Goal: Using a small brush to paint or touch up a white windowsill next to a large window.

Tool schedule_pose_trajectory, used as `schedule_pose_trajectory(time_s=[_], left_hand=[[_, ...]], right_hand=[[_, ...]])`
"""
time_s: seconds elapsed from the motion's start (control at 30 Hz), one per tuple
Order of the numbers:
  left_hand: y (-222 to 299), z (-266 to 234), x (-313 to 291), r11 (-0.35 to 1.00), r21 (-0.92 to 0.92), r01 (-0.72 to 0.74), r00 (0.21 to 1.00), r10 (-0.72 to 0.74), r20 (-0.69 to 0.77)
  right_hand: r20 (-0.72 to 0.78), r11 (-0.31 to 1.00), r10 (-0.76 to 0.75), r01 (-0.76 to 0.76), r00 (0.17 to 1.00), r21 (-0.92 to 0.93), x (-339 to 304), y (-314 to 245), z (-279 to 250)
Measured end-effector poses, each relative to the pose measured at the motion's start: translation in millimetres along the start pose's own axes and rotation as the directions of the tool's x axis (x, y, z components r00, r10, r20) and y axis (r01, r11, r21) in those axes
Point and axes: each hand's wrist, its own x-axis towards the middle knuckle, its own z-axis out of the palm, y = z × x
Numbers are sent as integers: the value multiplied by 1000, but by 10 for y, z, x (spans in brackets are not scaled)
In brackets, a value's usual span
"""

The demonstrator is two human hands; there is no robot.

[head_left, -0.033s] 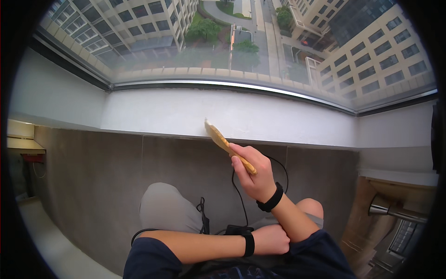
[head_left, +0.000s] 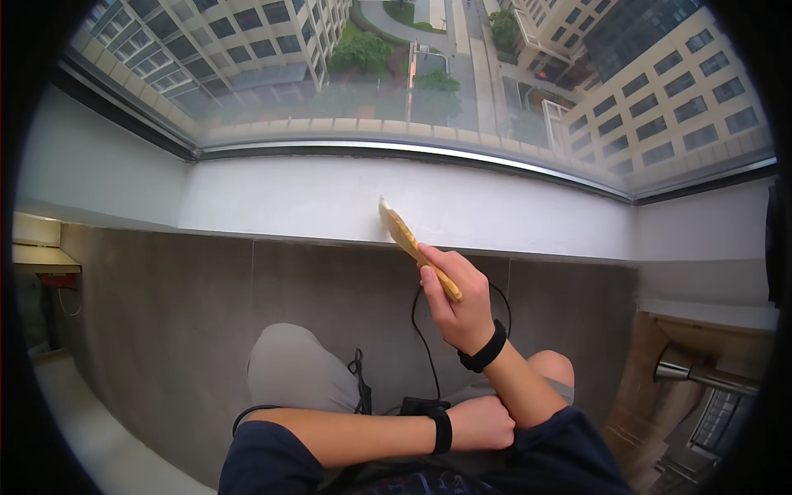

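Observation:
My right hand [head_left: 464, 301] is closed round the wooden handle of a flat brush [head_left: 404, 237]. The brush tilts up and to the left. Its pale tip is over the white window sill [head_left: 289, 202] and seems to touch it, though the contact is hard to make out. My left hand [head_left: 478, 425] rests low in front of my body, beside my right forearm near the elbow. Only the back of that hand shows; its fingers are hidden.
Beyond the sill is a window [head_left: 330, 124] overlooking buildings and a street. Below runs a grey tiled surface [head_left: 165, 313]. A black cable [head_left: 425, 338] loops near my knees from a small black box [head_left: 423, 407]. A metal fitting [head_left: 701, 375] stands at right.
My right hand and the brush have shifted slightly to the right, and the brush tip has moved a little farther up the sill. My left hand has stayed put.

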Motion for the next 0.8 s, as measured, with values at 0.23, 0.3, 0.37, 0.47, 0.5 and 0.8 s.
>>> schedule_pose_trajectory(time_s=[0.23, 0.3, 0.37, 0.47, 0.5, 0.8], left_hand=[[-17, -20, 38, 1000, -29, 4, 1000, -4, -8], [2, -2, 42, 999, -35, -4, 1000, 3, -19], [21, 8, 35, 999, -41, -10, 1000, 9, -28], [16, 11, 21, 999, -37, -3, 1000, 3, -17], [6, 9, 17, 999, -42, 7, 1000, -8, -21], [17, -23, 26, 1000, -22, -7, 1000, 7, -17]], right_hand=[[104, 994, -33, 44, 994, -99, -19, 23, -26], [239, 996, -83, 80, 967, 26, -71, -30, 0], [248, 995, -98, 88, 964, 52, -87, -42, 16], [37, 998, -18, 20, 999, -59, -24, -51, -30], [-11, 993, -16, 15, 1000, -118, 17, -43, -63], [188, 999, -39, 41, 981, -10, -65, -46, -6]])
